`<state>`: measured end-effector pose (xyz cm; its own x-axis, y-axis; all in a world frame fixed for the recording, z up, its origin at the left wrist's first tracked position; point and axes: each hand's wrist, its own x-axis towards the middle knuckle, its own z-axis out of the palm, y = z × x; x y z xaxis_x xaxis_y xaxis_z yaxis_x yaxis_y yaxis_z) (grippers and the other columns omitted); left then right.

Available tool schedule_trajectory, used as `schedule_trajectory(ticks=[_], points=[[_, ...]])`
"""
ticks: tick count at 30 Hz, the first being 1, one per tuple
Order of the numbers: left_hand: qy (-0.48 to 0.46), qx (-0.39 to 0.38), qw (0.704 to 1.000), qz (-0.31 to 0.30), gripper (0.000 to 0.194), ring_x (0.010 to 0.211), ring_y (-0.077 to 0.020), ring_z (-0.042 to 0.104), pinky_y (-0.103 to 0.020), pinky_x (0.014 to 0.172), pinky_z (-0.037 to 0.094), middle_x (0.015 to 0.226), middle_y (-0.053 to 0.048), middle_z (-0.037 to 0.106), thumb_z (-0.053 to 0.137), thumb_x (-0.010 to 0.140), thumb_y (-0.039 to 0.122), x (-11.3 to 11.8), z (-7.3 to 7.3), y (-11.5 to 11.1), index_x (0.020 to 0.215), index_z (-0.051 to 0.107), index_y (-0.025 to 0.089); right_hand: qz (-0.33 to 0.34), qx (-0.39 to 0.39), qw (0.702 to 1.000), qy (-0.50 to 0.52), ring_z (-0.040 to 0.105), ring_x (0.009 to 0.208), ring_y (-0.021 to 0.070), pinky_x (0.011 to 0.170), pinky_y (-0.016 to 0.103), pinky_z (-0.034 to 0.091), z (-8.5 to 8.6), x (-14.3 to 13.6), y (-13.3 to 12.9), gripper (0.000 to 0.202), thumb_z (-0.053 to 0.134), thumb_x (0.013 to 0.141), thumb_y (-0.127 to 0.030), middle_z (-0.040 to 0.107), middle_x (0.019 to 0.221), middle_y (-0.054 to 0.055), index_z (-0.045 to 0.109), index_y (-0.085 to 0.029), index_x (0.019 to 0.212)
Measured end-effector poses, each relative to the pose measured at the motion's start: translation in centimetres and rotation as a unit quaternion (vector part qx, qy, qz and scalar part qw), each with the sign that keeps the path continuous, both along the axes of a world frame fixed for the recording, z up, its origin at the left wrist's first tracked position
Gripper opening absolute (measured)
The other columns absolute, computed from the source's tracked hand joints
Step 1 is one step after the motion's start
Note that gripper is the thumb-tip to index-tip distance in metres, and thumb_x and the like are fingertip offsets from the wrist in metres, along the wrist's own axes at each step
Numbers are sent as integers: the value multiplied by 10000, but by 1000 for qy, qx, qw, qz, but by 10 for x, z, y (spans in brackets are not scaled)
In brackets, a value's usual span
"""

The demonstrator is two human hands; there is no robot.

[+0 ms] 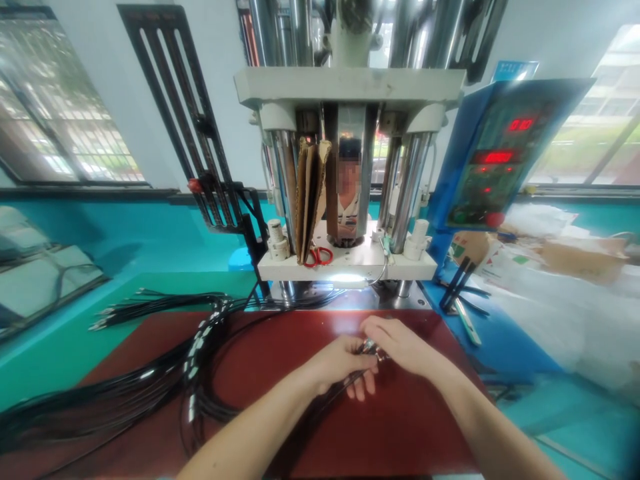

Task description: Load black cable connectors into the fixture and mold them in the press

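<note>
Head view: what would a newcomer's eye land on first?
Probably the big pale machine at upper centre, with red digits glowing on the blue control box to its right. Next, the black cables with white bands, spread over the left of the dark red tabletop. Lower centre, the left hand and right hand meet at some cable ends.

This is a factory workshop; a heavy press (350, 87) with polished steel columns (415, 180) stands behind the bench (405, 427), with a blue control box (463, 147) showing red digits at its right. Bundles of black cables (213, 327) lie across the bench; pale plastic bags (570, 320) are heaped at the far right.
</note>
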<state>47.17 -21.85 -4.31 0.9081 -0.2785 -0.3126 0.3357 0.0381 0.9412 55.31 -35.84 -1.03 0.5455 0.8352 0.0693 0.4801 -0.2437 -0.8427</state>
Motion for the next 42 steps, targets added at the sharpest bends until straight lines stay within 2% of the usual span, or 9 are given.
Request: schedule_trajectory(ticks=[5, 9, 12, 19, 26, 30, 33, 36, 42], points=[[-18, 41, 999, 2, 337, 386, -91, 515, -189, 380, 379, 580, -40, 604, 569, 676, 434, 5, -1, -7, 747, 515, 109, 8, 41, 998, 54, 556, 890, 192, 793, 304, 413, -11, 0, 5, 362, 361, 871, -424, 619, 985, 59, 622, -174, 884], [-50, 100, 993, 33, 289, 377, -98, 511, -190, 369, 375, 558, -17, 590, 488, 742, 402, 9, 0, -4, 834, 478, 128, -88, 107, 983, 122, 589, 815, 191, 732, 301, 442, -12, -1, 10, 327, 418, 844, -410, 648, 895, 56, 614, -167, 942], [-47, 83, 995, 32, 303, 358, -105, 501, -199, 357, 376, 522, -14, 577, 467, 752, 428, 10, 2, 1, 806, 469, 130, -135, 145, 972, 128, 589, 796, 178, 742, 287, 435, -10, 3, 5, 216, 527, 783, -332, 660, 836, 33, 627, -171, 887], [-31, 72, 996, 32, 359, 389, -104, 517, -209, 385, 402, 549, -30, 582, 530, 707, 470, 10, -1, 5, 734, 509, 113, -95, 76, 987, 107, 573, 624, 146, 623, 258, 442, -8, 11, -16, 230, 526, 784, -323, 634, 630, 15, 636, -146, 685], [-42, 69, 996, 27, 338, 449, -102, 545, -209, 435, 412, 597, -52, 603, 537, 704, 437, 14, 0, 1, 730, 535, 100, -136, 43, 988, -58, 529, 574, 128, 549, 232, 389, -9, -4, -8, 262, 480, 813, -315, 588, 590, -9, 602, -162, 638], [-32, 42, 999, 3, 373, 430, -105, 540, -204, 413, 404, 569, -53, 598, 558, 683, 466, 13, 0, 2, 696, 541, 94, -98, 3, 994, -52, 498, 533, 118, 508, 230, 364, -13, -3, -9, 323, 465, 820, -320, 545, 529, -21, 556, -166, 551], [-19, 29, 999, 2, 372, 335, -80, 467, -177, 336, 339, 485, -11, 556, 557, 683, 473, 13, -4, 1, 725, 540, 104, -102, 57, 993, 16, 581, 686, 154, 629, 255, 441, -21, 4, -7, 238, 476, 819, -341, 649, 732, 17, 636, -176, 760], [-13, 29, 999, 5, 331, 330, -78, 464, -169, 322, 331, 480, -9, 554, 554, 688, 431, 15, -10, -3, 733, 539, 104, -112, 157, 973, 124, 554, 1010, 192, 861, 317, 431, -31, 5, 1, 378, 449, 837, -405, 603, 1111, 82, 534, -187, 1134], [-25, 3, 998, 64, 216, 430, -112, 546, -218, 413, 432, 525, -35, 573, 531, 677, 302, 16, -18, -12, 685, 545, 87, -80, 85, 985, 130, 544, 1051, 242, 868, 395, 454, -34, -16, 24, 456, 399, 852, -452, 519, 1242, 106, 484, -198, 1220]])
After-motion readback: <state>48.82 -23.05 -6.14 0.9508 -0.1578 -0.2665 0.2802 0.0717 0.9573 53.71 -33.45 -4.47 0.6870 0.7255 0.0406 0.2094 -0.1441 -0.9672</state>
